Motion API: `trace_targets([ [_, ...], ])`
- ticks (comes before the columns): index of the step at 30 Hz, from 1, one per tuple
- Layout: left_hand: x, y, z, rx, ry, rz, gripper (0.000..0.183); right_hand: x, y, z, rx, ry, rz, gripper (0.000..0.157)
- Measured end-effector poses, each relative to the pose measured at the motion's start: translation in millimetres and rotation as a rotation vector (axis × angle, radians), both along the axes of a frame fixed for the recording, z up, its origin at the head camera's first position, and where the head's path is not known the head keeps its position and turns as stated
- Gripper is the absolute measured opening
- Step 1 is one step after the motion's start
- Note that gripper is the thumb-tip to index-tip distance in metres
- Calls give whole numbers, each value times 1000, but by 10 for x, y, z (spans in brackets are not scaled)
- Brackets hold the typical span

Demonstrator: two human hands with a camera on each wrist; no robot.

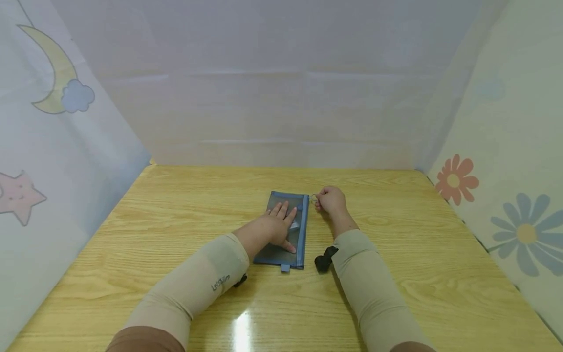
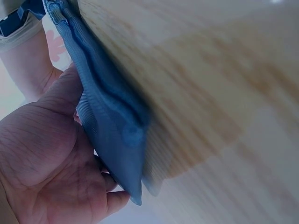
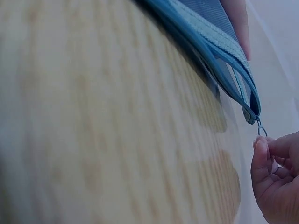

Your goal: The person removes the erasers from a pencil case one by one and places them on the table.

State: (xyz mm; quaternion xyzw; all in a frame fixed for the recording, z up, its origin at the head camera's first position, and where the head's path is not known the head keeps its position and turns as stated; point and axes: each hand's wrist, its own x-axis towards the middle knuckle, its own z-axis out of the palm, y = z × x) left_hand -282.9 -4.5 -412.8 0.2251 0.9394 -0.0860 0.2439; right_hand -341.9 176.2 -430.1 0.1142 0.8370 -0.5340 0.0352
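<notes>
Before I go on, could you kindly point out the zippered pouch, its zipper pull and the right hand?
Zippered pouch (image 1: pixel 273 253), head view: on the mesh near its tabbed end.
Zipper pull (image 3: pixel 260 127), right wrist view: on its loop.
Right hand (image 1: pixel 332 199), head view: on the back of the hand.

Dark lettering (image 1: pixel 221 282) — "LetsSlim" — on the pale sleeve (image 1: pixel 184 288) of the left arm

A blue, see-through mesh pouch (image 1: pixel 273 253) lies under the spread left hand (image 1: pixel 277 227), below the head view's centre; its right-edge zip (image 1: pixel 302 237) gapes near the ring pull (image 3: pixel 262 131), pinched by the right hand (image 1: pixel 331 199).
</notes>
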Motion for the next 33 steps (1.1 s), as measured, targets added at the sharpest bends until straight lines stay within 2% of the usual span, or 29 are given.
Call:
trace_targets([
  [9,-16,-2,-30,3,0,-9,123,-20,12,-7,-53,-12,-16,13],
  [20,-9,-23,-9,5,11,-36,121,-43,23,-4,-6,9,-41,12],
  [33,38,-37,81,20,5,-46,120,-57,42,-44,45,29,-7,11],
])
